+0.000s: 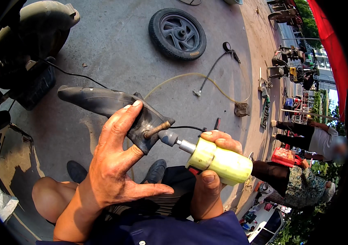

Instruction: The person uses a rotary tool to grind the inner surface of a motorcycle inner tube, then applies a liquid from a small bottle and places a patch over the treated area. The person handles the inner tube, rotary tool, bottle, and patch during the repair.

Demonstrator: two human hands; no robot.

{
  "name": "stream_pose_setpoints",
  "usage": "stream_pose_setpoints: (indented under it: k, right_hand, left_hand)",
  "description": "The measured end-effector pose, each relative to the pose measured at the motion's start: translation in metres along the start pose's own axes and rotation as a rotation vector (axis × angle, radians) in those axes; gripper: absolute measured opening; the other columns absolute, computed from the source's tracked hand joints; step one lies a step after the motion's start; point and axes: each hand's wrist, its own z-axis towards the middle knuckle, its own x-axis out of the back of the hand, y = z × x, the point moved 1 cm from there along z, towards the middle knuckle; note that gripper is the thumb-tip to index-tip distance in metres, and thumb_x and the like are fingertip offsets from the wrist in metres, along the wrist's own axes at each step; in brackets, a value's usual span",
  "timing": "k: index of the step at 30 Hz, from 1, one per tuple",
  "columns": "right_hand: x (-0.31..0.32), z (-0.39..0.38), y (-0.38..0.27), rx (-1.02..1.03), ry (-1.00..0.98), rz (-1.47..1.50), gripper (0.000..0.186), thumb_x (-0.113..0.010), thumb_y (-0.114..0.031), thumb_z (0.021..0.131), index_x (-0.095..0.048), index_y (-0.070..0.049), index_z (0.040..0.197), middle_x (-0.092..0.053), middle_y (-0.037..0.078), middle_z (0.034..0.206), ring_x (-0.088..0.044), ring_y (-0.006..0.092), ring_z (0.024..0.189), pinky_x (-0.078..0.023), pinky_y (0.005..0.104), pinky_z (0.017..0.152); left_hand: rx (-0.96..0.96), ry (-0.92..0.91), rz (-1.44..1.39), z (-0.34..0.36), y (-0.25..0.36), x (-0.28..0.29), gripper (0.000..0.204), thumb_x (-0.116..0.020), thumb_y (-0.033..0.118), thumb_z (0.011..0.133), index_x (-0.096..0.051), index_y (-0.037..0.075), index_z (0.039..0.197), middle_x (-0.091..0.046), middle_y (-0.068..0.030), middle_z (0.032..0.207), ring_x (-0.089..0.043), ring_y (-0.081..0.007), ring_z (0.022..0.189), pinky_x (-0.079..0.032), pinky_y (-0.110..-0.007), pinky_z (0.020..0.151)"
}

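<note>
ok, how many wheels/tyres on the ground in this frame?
1: a black tyre on its spoked rim, lying flat on the concrete at top centre. The left hand holds only an inner tube. The scooter at left may hide others.

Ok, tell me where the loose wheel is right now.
In the head view the wheel lies flat on the pavement at top centre, beyond the inner tube, left of the black hose.

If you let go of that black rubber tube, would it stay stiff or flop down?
Probably flop. The black inner tube looks flat and creased where the left hand pinches it, and its free end sags. It seems light, since a few fingers hold it up. Only its brass valve looks rigid.
</note>
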Motion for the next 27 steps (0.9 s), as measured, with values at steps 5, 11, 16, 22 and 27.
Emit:
stream_pose_setpoints:
  k: [5, 11, 16, 22, 27]
  right_hand:
    - [0.0, -0.0001, 0.0005, 0.011, -0.012, -0.015, 0.06, -0.084, -0.03, 0.075, -0.053, -0.003, 0.119, -0.061, 0.022, 0.115, -0.061, 0.0295, 0.107, -0.051, 0.0417, 0.092]
    - [-0.0019, -0.0005, -0.0039, -0.081, 0.079, 0.045, 0.062, -0.084, -0.033, 0.075, -0.053, -0.004, 0.119, -0.06, 0.02, 0.113, -0.06, 0.0283, 0.108, -0.049, 0.0421, 0.094]
    - [0.0014, -0.0007, -0.0004, -0.037, 0.051, -0.011, 0.062, -0.084, -0.033, 0.074, -0.053, -0.004, 0.118, -0.06, 0.02, 0.113, -0.06, 0.0284, 0.108, -0.049, 0.0421, 0.094]
    - [-0.0015, -0.0003, -0.0006, -0.042, 0.026, 0.018, 0.062, -0.084, -0.033, 0.074, -0.053, -0.003, 0.118, -0.06, 0.021, 0.113, -0.06, 0.0295, 0.108, -0.049, 0.0426, 0.093]
    - [-0.0001, -0.0012, 0.0008, -0.044, 0.017, 0.026, 0.061, -0.084, -0.032, 0.074, -0.053, -0.003, 0.118, -0.06, 0.021, 0.114, -0.06, 0.0297, 0.109, -0.05, 0.0416, 0.092]
  left_hand:
    - [-0.014, -0.008, 0.004, -0.0004, -0.0004, -0.0014, 0.081, -0.089, 0.052, 0.058, -0.068, 0.007, 0.123, -0.037, -0.0268, 0.148, -0.04, -0.0451, 0.131, -0.036, -0.053, 0.108]
    - [-0.003, 0.013, -0.017, 0.0007, -0.001, -0.0028, 0.082, -0.089, 0.051, 0.058, -0.067, 0.008, 0.124, -0.037, -0.0267, 0.147, -0.041, -0.0452, 0.13, -0.037, -0.052, 0.107]
    - [-0.001, 0.014, -0.023, 0.0008, -0.0007, -0.0018, 0.082, -0.089, 0.051, 0.058, -0.067, 0.008, 0.124, -0.038, -0.027, 0.147, -0.041, -0.0454, 0.13, -0.037, -0.053, 0.107]
    - [-0.007, 0.007, -0.007, 0.0001, -0.0017, -0.0009, 0.081, -0.089, 0.052, 0.058, -0.068, 0.008, 0.123, -0.038, -0.027, 0.147, -0.041, -0.0456, 0.13, -0.037, -0.053, 0.107]
    - [0.002, 0.001, -0.014, 0.0003, -0.001, -0.0012, 0.081, -0.088, 0.052, 0.059, -0.067, 0.008, 0.124, -0.038, -0.0268, 0.147, -0.041, -0.0457, 0.13, -0.037, -0.053, 0.107]
